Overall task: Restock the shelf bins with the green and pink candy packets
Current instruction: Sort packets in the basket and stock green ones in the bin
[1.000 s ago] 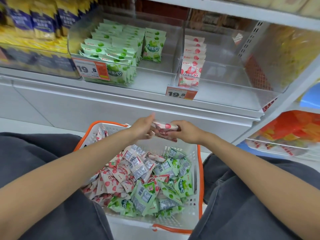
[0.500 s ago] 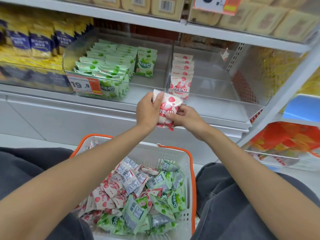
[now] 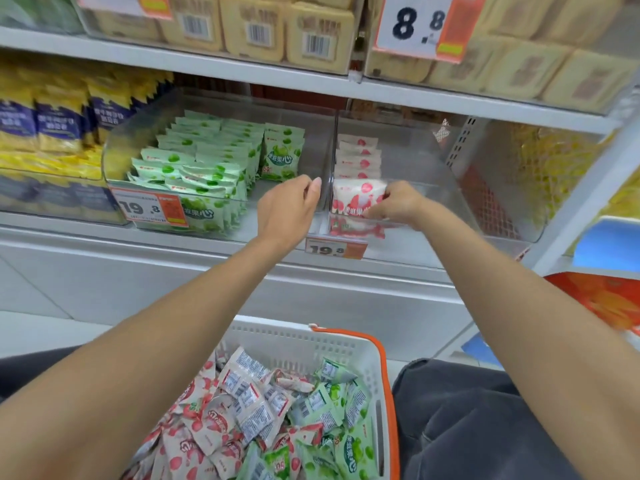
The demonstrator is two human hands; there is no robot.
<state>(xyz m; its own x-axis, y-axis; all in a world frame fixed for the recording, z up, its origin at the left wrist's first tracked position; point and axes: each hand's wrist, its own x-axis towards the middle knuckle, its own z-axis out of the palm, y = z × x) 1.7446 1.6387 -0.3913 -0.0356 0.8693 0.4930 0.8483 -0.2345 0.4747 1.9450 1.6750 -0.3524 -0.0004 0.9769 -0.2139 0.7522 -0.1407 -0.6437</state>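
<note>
1. Pink one first: a single pink candy packet (image 3: pixel 358 197) is pinched in the right hand (image 3: pixel 398 204). The fingers curl round its right edge and it stands upright just inside the front of the right clear bin (image 3: pixel 450 188).
2. Behind it sits one row of pink packets (image 3: pixel 358 157) hugging that bin's left wall. I count four tops.
3. The left hand (image 3: pixel 289 211) holds nothing, fingers loosely curled, thumb up by the clear divider (image 3: pixel 329 161) between the two bins. Can't tell if it's touching.
4. The left clear bin (image 3: pixel 114 161) has green candy packets (image 3: pixel 207 161) standing in roughly three rows, way too many to count. One lone green packet (image 3: pixel 282 157) faces front at the back right.
5. Two 19.8 price tags: one on the green bin's front (image 3: pixel 149 209), one below the pink bin (image 3: pixel 336 249).
6. One white basket with an orange rim (image 3: pixel 346 344) sits between the person's knees, under the arms. It holds a mixed heap of packets (image 3: pixel 263 410), pink and green jumbled, uncountable.
7. Around that: yellow and blue bags (image 3: pixel 52 119) in the next bin left, tan packs (image 3: pixel 256 29) on the upper shelf beside an 8.8 tag (image 3: pixel 415 26), and dark grey trousers (image 3: pixel 485 427).
</note>
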